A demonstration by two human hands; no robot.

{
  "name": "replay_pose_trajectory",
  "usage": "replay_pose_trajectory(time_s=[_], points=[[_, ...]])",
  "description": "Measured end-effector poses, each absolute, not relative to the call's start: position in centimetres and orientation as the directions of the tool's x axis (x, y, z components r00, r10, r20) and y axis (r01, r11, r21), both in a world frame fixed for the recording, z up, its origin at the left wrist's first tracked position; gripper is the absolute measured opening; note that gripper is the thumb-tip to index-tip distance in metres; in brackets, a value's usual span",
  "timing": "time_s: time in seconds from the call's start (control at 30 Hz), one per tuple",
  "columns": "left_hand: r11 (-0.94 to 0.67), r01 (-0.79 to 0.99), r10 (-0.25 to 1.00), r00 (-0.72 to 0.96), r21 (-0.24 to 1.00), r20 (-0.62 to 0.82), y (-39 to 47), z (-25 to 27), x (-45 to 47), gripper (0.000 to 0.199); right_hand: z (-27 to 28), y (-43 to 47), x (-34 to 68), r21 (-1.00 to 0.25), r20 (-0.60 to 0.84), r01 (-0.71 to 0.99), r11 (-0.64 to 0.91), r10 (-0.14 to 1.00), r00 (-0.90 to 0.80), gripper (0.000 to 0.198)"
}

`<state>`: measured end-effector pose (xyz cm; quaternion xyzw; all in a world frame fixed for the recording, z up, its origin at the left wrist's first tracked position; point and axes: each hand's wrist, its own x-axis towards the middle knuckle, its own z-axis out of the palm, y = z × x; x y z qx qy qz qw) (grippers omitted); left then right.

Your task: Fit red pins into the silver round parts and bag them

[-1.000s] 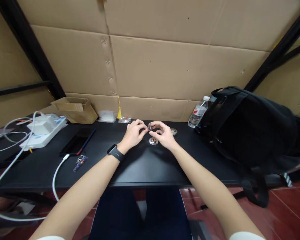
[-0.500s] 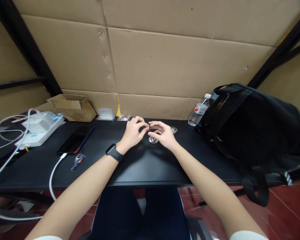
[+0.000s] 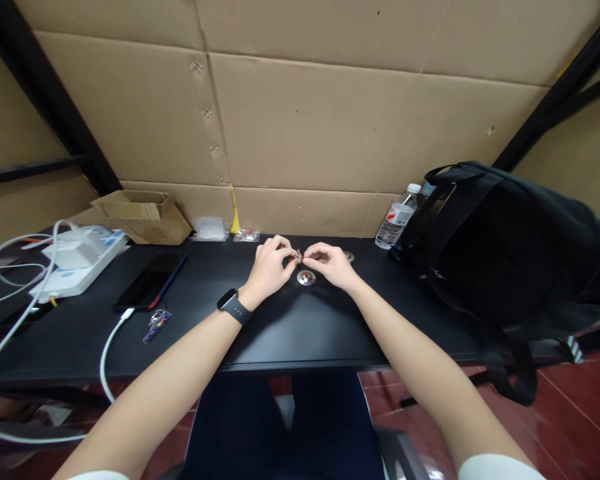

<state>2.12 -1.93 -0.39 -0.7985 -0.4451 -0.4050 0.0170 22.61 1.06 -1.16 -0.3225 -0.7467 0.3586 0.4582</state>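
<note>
My left hand (image 3: 271, 268) and my right hand (image 3: 333, 267) meet over the black table, each in a pinch with fingertips closed. Between them is a small part with red and shiny metal on it (image 3: 299, 257); the fingers cover most of it, so its kind cannot be made out. Just below the fingertips, a round silver metal disc with a red centre (image 3: 307, 277) lies on the table. A second metal disc (image 3: 349, 256) is partly hidden behind my right hand. A dark watch is on my left wrist.
On the left are a white power strip (image 3: 83, 267) with cables, a phone (image 3: 147, 280), a keychain (image 3: 157, 326) and a cardboard box (image 3: 147, 217). Small plastic bags (image 3: 211, 229) lie at the back. A water bottle (image 3: 397, 217) and black backpack (image 3: 510, 247) stand right.
The thin metal edge held upright between my hands is no longer visible there. My right fingers have closed from a wider curve into a pinch, fingertips nearer my left hand.
</note>
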Motion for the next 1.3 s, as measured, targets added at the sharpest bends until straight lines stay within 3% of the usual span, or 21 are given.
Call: replay_pose_trajectory(time_s=[0.1, 0.3, 0.57, 0.7, 0.9, 1.1, 1.3], points=[[-0.613, 0.711, 0.697, 0.282, 0.344, 0.659, -2.0, -0.4, 2.0, 0.011, -0.9, 1.0, 22.8, -0.748, 0.485, 0.279, 0.603, 0.782, -0.391, 0.024], [-0.640, 0.684, 0.698, 0.329, 0.349, 0.636, -2.0, -0.4, 2.0, 0.011, -0.7, 0.6, 22.8, -0.736, 0.447, 0.315, 0.599, 0.780, -0.439, 0.023], [-0.623, 0.648, 0.730, 0.278, 0.439, 0.624, -2.1, -0.4, 2.5, 0.020, -0.3, 0.6, 23.6, -0.555, 0.513, 0.416, 0.720, 0.690, -0.510, 0.014], [-0.629, 0.680, 0.742, 0.382, 0.376, 0.550, -2.0, -1.1, 2.5, 0.025, -0.1, 0.5, 24.0, -0.529, 0.511, 0.419, 0.738, 0.671, -0.537, 0.011], [-0.650, 0.675, 0.742, 0.465, 0.349, 0.483, -1.6, -2.0, 2.6, 0.029, 0.4, 0.8, 24.9, -0.497, 0.518, 0.462, 0.734, 0.679, -0.521, 0.011], [-0.630, 0.681, 0.765, 0.460, 0.373, 0.451, -1.6, -2.6, 2.6, 0.032, 0.1, 2.2, 26.8, -0.383, 0.490, 0.636, 0.670, 0.731, -0.475, 0.011], [-0.709, 0.667, 0.695, 0.605, 0.230, 0.389, -2.1, -2.8, 3.2, 0.024, -0.3, 2.7, 27.8, -0.363, 0.340, 0.744, 0.561, 0.823, -0.455, 0.012]])
